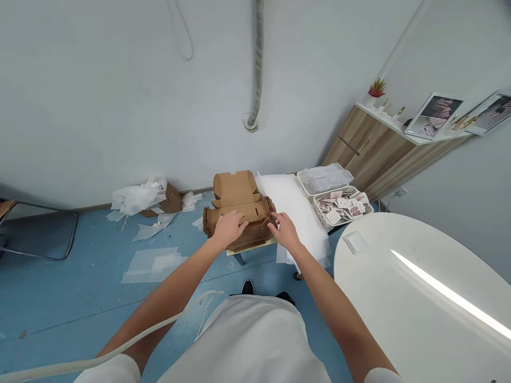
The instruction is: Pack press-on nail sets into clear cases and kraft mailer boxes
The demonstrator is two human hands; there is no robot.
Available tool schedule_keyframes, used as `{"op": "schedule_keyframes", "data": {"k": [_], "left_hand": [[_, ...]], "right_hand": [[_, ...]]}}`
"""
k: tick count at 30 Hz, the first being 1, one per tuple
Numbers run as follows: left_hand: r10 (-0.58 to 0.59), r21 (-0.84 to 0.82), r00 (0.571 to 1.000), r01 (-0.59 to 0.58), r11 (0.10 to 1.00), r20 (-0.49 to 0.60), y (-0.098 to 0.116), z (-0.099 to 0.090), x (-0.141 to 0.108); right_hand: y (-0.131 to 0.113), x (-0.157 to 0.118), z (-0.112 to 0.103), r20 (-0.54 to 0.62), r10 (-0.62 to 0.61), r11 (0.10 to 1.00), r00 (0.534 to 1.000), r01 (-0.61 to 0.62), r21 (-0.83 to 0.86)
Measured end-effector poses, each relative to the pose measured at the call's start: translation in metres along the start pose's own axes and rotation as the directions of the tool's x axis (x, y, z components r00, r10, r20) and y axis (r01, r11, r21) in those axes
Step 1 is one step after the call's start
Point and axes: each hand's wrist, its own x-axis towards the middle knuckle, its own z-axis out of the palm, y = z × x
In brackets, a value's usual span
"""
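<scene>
A brown cardboard mailer box (237, 187), partly unfolded with its lid panel laid back toward the wall, rests on a stack of flattened cardboard boxes (250, 237). My left hand (229, 229) is at the box's near panel, thumb and fingers curled about its edge. At the near right corner, my right hand (285, 230) has its thumb and fingertips on the side flap. The undersides of the fingers are partly hidden. Beneath the stack, a small low stand shows a yellowish edge (255, 246).
White sheets (293, 205) lie right of the stack. Beyond are a basket of printed cards (341, 206) and a basket of clear plastic pieces (325, 178). A round white table (419, 287) stands at right. Paper scraps (154, 264) litter the floor; a pale cord (131, 340) crosses my left arm.
</scene>
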Motion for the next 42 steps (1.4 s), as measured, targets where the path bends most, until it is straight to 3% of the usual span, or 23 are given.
{"op": "schedule_keyframes", "data": {"k": [3,9,13,16,18,20,23,30,34,38,42], "left_hand": [[0.044,-0.028,0.995,-0.042,0.999,0.087,-0.013,0.002,0.009],[0.104,-0.030,0.980,-0.100,0.994,0.171,-0.013,0.018,0.022],[0.088,-0.017,0.987,-0.087,0.996,0.135,-0.013,0.019,0.022],[0.069,-0.049,0.996,-0.067,0.997,0.061,-0.013,0.012,0.020],[0.043,-0.086,0.999,-0.043,0.995,0.005,-0.012,0.006,0.020],[0.040,-0.116,0.999,-0.043,0.992,-0.034,-0.010,0.001,0.019],[0.065,-0.140,0.995,-0.075,0.987,-0.078,-0.006,-0.002,0.016],[0.089,-0.225,0.983,-0.125,0.966,-0.162,0.003,-0.009,-0.002],[-0.092,-0.209,0.965,0.040,0.977,-0.246,-0.017,-0.018,-0.020],[-0.302,-0.222,0.914,0.246,0.944,-0.270,-0.051,-0.021,-0.036],[-0.330,-0.258,0.924,0.276,0.926,-0.196,-0.069,-0.022,-0.041]], "right_hand": [[-0.008,0.010,0.017,0.013,0.027,0.997,1.000,-0.026,-0.077],[-0.022,0.009,0.031,0.120,-0.006,0.958,0.993,0.040,-0.283],[-0.030,0.010,0.032,0.209,-0.032,0.921,0.977,0.110,-0.374],[-0.031,0.012,0.027,0.252,-0.008,0.932,0.968,0.098,-0.349],[-0.028,0.014,0.019,0.209,0.046,0.949,0.977,0.022,-0.315],[-0.025,0.019,0.009,0.062,0.156,0.949,0.986,-0.133,-0.288],[-0.021,0.032,-0.005,-0.153,0.288,0.916,0.945,-0.318,-0.243],[-0.023,0.061,-0.006,-0.124,0.303,0.880,0.945,-0.327,-0.344],[-0.020,0.059,-0.001,-0.145,0.292,0.930,0.945,-0.316,-0.186],[-0.020,0.053,0.000,-0.155,0.291,0.956,0.944,-0.291,0.027],[-0.024,0.047,0.000,-0.187,0.321,0.931,0.928,-0.273,0.242]]}}
